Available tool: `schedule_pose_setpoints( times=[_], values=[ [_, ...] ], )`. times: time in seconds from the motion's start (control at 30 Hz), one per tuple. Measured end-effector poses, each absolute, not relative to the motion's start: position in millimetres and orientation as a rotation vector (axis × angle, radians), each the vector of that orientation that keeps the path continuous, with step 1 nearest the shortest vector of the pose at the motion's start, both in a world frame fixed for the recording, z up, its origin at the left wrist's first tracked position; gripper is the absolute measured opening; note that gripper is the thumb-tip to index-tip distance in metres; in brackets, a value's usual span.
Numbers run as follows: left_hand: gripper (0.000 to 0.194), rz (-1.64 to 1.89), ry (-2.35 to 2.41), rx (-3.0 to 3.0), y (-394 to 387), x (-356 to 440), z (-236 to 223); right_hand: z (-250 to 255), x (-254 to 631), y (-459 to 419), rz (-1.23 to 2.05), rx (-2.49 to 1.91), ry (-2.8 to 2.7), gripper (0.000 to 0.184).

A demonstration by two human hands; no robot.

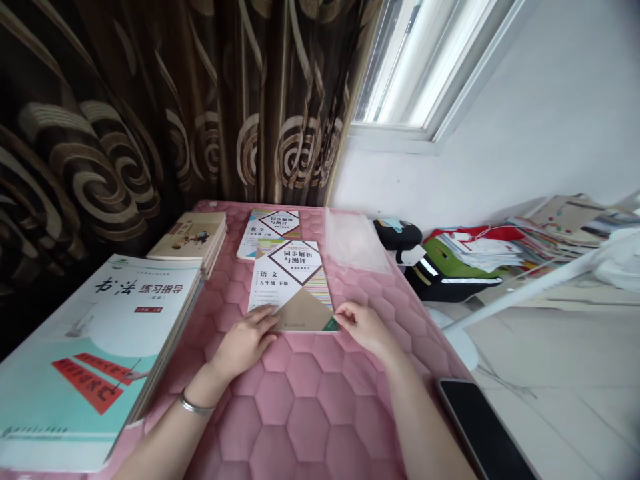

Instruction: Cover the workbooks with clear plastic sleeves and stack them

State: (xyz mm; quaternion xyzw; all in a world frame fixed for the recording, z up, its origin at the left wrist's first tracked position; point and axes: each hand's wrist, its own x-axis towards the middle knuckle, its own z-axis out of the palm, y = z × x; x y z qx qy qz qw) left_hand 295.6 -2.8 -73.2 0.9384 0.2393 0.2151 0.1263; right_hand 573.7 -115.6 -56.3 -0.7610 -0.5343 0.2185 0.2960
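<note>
A workbook with a white, tan and striped cover lies on the pink quilted table cover. My left hand rests with fingers laid out on its lower left corner, the thumb apart. At the opposite lower corner, by a green triangle, my right hand pinches the edge between thumb and curled fingers. Behind it, partly covered, is a second workbook of similar design with a blue edge. A silver bangle circles my left wrist.
A tall stack of calligraphy books stands at left, with smaller tan books behind. A clear plastic sheet lies near the back right. A dark phone sits at the right edge. Beyond are a white pole and a green-black bag.
</note>
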Motion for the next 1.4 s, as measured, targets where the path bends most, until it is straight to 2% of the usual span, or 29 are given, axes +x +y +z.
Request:
schedule_pose_setpoints(
  times=[0.17,0.4,0.6,1.0,1.2,1.4],
  values=[
    [0.034,0.565,0.759,2.707,-4,301,-74,-49,557,-113,0.447,-1.866,-1.634,0.004],
    [0.033,0.507,0.751,2.785,-3,302,-70,-64,499,-98,0.161,-1.7,-1.959,0.02],
    [0.03,0.534,0.751,2.802,-4,303,-71,-73,482,-88,0.032,-1.719,-2.054,0.013],
    [0.021,0.58,0.672,2.753,6,291,-65,-67,532,-99,0.176,-1.706,-2.055,0.004],
    [0.022,0.55,0.662,2.659,13,281,-63,-61,560,-105,0.297,-1.703,-2.006,0.013],
    [0.025,0.538,0.632,2.53,17,276,-64,-57,575,-110,0.405,-1.722,-1.913,0.013]
  ],
)
